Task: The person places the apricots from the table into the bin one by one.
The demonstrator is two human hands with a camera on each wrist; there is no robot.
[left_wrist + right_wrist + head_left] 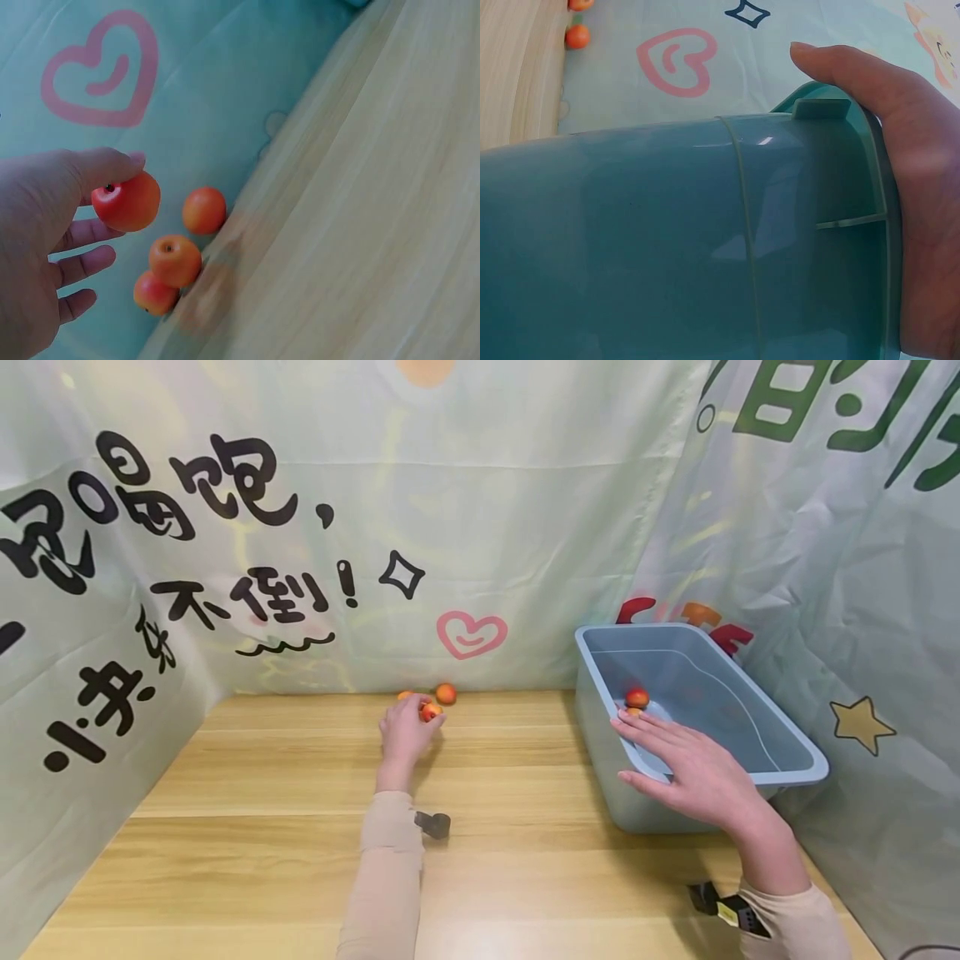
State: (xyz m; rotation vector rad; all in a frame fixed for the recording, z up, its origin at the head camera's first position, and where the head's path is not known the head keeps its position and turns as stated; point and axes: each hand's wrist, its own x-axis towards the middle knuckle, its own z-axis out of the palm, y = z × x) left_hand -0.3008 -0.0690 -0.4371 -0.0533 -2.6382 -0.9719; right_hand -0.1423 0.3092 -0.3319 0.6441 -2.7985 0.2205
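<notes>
Ahead of you, the pale green cloth backdrop (480, 527) carries bold black Chinese characters (187, 485), including "不倒!" (255, 597), and a pink heart (471, 633). The right-hand cloth (825, 568) shows partly cut-off green characters (787, 402) and a yellow star (861, 723).

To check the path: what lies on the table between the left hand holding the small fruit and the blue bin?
Nothing: in the head view, bare wooden table separates the left hand from the blue bin.
</notes>
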